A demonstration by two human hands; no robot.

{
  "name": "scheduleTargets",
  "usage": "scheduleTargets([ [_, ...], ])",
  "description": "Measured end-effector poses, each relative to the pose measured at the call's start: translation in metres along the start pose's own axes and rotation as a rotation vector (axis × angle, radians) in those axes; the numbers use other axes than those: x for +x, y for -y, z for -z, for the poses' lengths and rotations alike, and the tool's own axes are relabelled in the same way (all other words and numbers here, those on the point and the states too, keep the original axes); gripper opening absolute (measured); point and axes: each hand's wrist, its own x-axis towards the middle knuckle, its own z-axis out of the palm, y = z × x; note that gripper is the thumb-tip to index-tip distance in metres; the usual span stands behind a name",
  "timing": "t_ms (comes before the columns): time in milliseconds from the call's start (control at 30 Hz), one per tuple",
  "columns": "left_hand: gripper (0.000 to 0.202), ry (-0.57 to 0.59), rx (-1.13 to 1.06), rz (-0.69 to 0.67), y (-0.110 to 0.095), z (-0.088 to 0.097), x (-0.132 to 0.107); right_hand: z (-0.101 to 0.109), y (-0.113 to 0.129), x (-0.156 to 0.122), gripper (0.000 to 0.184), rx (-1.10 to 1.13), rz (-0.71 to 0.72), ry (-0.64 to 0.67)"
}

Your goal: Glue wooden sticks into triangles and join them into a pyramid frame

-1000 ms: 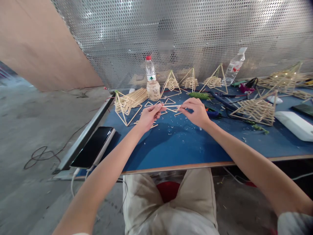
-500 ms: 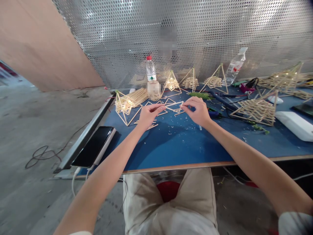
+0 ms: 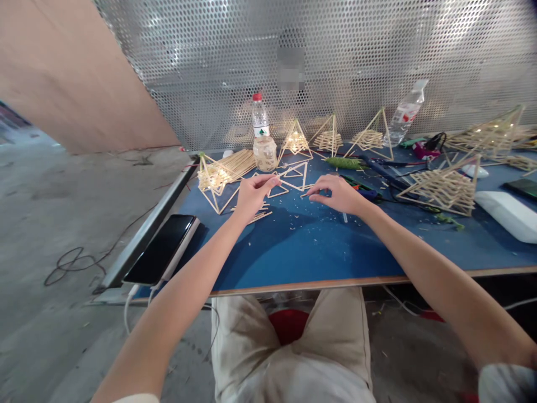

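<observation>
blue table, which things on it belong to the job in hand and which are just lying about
Likely the job: stick triangle in the left hand, loose sticks, stick bundle, stick pyramids
Probably just lying about: phone, red-capped bottle, leaning bottle

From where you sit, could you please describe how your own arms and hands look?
The left hand and right hand wear no gloves. The left forearm and right forearm are bare, with no watch visible. Pale cloth shows near the picture's edges: a left sleeve and a right sleeve.
</observation>
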Motion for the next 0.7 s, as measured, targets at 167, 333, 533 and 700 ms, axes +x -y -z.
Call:
scheduleTargets([
  [167,0.034,-0.015,0.015,-0.029,-0.003,0.0,0.0,-0.012,-0.003,0.0,0.025,-0.08,0.03,0.208],
  [333,0.034,-0.032,0.033,-0.039,-0.001,0.002,0.001,-0.018,0.002,0.003,0.025,-0.112,0.072,0.251],
  [533,0.031,-0.056,0.008,-0.094,-0.002,0.004,0.004,-0.021,-0.001,0.001,0.02,-0.124,0.046,0.215],
  [700,0.035,-0.061,0.001,-0.104,-0.003,0.005,0.005,-0.008,-0.009,0.001,0.017,-0.028,-0.141,-0.065],
])
